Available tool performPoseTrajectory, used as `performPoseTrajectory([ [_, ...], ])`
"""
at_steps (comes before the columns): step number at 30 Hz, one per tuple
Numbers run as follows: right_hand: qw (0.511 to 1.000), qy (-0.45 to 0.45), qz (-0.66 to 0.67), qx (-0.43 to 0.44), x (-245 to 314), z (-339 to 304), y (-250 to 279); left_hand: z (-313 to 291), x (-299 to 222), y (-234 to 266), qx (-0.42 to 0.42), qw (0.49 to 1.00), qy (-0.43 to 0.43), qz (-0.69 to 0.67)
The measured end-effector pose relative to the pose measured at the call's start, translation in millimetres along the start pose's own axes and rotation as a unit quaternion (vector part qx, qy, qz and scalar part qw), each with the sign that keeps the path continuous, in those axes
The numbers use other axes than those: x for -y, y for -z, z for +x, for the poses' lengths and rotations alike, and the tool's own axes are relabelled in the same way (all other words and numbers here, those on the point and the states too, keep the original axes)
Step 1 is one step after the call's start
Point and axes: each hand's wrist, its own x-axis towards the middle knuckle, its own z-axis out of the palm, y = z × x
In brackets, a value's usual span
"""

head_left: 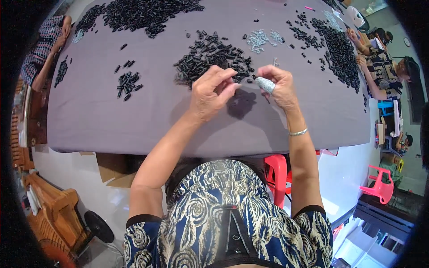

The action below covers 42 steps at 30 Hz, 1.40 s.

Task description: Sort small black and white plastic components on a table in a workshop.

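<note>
My left hand point(211, 91) is over the near edge of a heap of small black cylindrical pieces point(203, 58). Its thumb and fingers curl together; whatever may be between the tips is too small to make out. Just to the right, my right hand point(282, 88) pinches a small black cylindrical piece point(250, 81), pointing toward the left fingertips. A speckled grey-white wrap point(266, 85) covers one digit of that hand. The fingertips of both hands are close but apart. Beyond the right hand lies a small pile of silvery pieces point(258, 41), too small to identify.
A grey cloth point(156, 120) covers the table. A small cluster of black pieces point(128, 85) lies left, with bigger heaps at the far left point(134, 15) and right point(342, 58). People sit at both sides. A red plastic chair point(278, 176) stands beside me.
</note>
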Motion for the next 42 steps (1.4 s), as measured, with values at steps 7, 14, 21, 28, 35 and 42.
performPoseTrajectory([
  [7, 0.991, -0.045, 0.122, 0.039, 8, -8, -20, -1, -1, 1, 0.051, 0.993, 0.047, -0.096],
  [14, 0.977, -0.030, 0.203, 0.062, -4, -5, -33, -4, 6, 0, 0.083, 0.982, 0.088, -0.144],
  [21, 0.975, -0.010, 0.223, 0.001, -2, -9, -49, -5, 4, -3, 0.048, 0.938, 0.243, -0.242],
  [28, 0.988, 0.015, 0.134, -0.077, 4, -20, -72, -4, 10, 7, 0.020, 0.929, 0.249, -0.274],
  [35, 0.984, -0.020, -0.107, -0.143, -2, -26, 10, -2, 3, 7, 0.023, 0.917, 0.284, -0.281],
  [42, 0.955, 0.001, -0.294, -0.038, -20, -20, 38, -8, 0, 2, 0.112, 0.945, 0.248, -0.180],
])
